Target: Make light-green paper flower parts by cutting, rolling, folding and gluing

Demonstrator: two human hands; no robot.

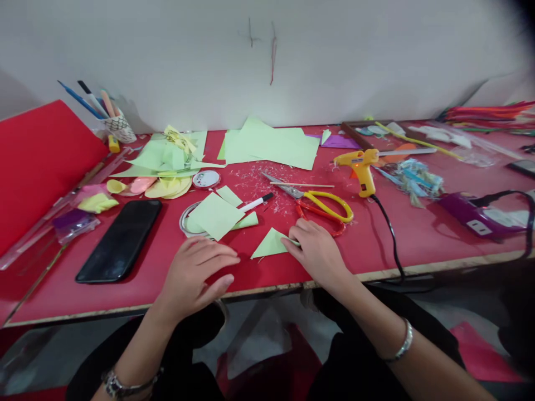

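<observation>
My right hand (313, 245) has its fingers on the right side of a folded light green paper triangle (270, 245), which lies near the table's front edge. My left hand (203, 270) rests open to the left of the triangle, palm down, with nothing in it. Above my left hand a green paper square (217, 216) lies over a round ring-shaped item (184, 223). A white marker with a black cap (257, 202) sits beside the square. Scissors with red and yellow handles (330, 204) lie open beyond my right hand, with a thin stick (303, 185) across the blades.
A black phone (120, 241) lies at the left. Green sheets (276, 143) are at the back. A yellow glue gun (363, 170) stands at the right, its cord running over the front edge. Further right is a purple power strip (480, 216). A pen cup (120, 128) is back left.
</observation>
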